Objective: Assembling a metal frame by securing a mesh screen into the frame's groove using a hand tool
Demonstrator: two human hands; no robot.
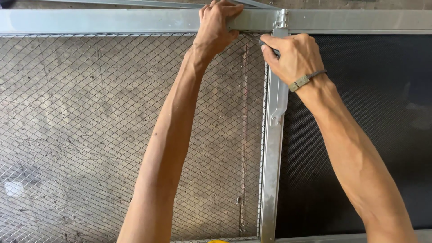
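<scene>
At the top middle of the frame, the left hand [216, 28] has its grip clamped on the shiny grey metal frame bar [112, 21], holding it steady. Just beside it, the right hand [292, 56] pinches a small dark tool [269, 47] where the silver diamond wire mesh [90, 135] meets the bar.

frame [112, 21]: dull silver-grey metal; 
wire mesh [90, 135]: silver, diamond pattern; 
screen panel [360, 112]: black, fine weave; 
wristband [307, 80]: grey, olive clasp

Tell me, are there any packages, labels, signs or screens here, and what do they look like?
None of those in view: only a metal frame with wire mesh and a dark fine mesh panel, held by the left hand and right hand.
</scene>
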